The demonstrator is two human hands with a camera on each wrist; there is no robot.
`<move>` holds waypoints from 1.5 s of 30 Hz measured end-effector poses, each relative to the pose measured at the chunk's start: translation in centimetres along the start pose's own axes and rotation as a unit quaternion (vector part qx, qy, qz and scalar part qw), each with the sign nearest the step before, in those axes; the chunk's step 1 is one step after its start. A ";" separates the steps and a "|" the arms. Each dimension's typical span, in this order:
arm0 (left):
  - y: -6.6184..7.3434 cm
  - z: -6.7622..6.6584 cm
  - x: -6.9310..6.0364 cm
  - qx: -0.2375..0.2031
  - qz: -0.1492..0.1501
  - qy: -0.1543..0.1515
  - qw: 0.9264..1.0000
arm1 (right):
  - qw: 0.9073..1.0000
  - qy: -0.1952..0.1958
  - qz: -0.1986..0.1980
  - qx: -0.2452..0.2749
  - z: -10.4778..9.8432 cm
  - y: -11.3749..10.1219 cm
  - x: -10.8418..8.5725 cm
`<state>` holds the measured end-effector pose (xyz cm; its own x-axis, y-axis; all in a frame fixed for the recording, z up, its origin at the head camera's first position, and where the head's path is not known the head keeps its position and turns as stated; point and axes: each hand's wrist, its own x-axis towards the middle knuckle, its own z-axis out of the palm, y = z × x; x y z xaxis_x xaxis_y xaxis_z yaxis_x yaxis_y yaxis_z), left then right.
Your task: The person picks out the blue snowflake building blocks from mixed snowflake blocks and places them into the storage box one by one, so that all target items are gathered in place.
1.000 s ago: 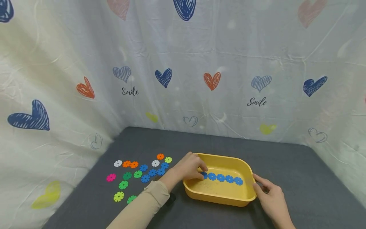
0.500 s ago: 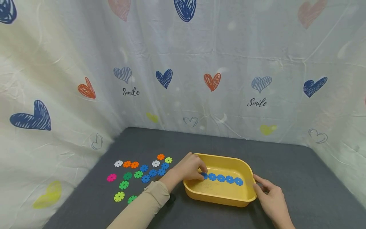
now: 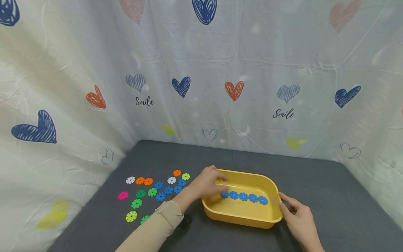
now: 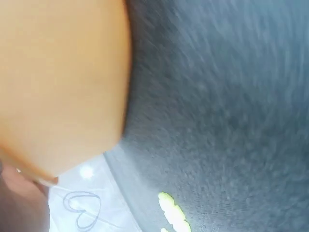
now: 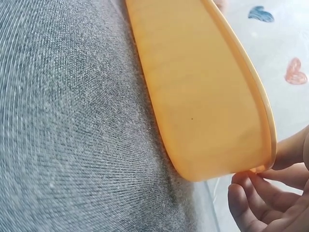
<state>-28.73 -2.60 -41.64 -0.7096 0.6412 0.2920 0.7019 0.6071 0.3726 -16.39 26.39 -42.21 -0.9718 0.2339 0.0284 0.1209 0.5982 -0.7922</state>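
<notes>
A yellow plastic tray [image 3: 245, 220] stands on the dark tabletop. Inside it, a row of several blue notched plastic discs [image 3: 243, 196] runs left to right. My left hand [image 3: 208, 183] reaches over the tray's left rim, thumb and fingers spread apart just above the leftmost disc, which the thumb partly covers. With thumb and fingers my right hand [image 3: 299, 217] grips the tray's right end. In the right wrist view, the fingers of that hand [image 5: 270, 193] hold the tray wall [image 5: 203, 106]. Mostly the tray's outer wall [image 4: 63, 82] fills the left wrist view; the fingertips are hidden there.
Left of the tray lie several loose discs: white [image 3: 130, 180], orange [image 3: 140, 180], pink [image 3: 123, 195], green [image 3: 136, 203], yellow-green [image 3: 131, 216] and blue [image 3: 168, 190]. A small black object [image 3: 186, 220] sits under the left forearm. A heart-printed curtain [image 3: 204, 115] hangs behind the table.
The fingers and thumb of my left hand have spread apart and come up off the leftmost blue disc. My right hand and the tray have stayed in place.
</notes>
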 end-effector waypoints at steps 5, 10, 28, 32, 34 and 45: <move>0.0 -1.6 -1.4 -0.059 -0.042 0.084 0.994 | 1.000 0.003 0.000 0.003 0.0 0.0 -0.1; -0.7 -3.2 -3.2 -0.124 -0.054 0.127 0.983 | 1.000 0.000 0.009 0.002 -0.1 0.1 0.0; -2.7 -5.5 -9.6 -0.181 -0.137 0.188 0.955 | 1.000 -0.010 0.015 0.003 0.3 0.0 -0.1; -3.1 -5.9 -11.7 -0.202 -0.164 0.199 0.945 | 1.000 -0.007 0.008 0.004 0.4 0.0 -0.1; -3.5 -6.1 -12.7 -0.216 -0.177 0.203 0.939 | 1.000 -0.004 0.005 0.002 0.3 0.1 0.0; -4.9 -7.0 -16.0 -0.228 -0.234 0.202 0.923 | 1.000 0.001 -0.002 -0.002 0.2 0.1 -0.2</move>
<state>-21.29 -19.12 -41.99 -0.9582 0.0756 0.2758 0.2793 0.4540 0.8461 -16.26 26.25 -42.37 -0.9720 0.2326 0.0317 0.1184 0.6022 -0.7895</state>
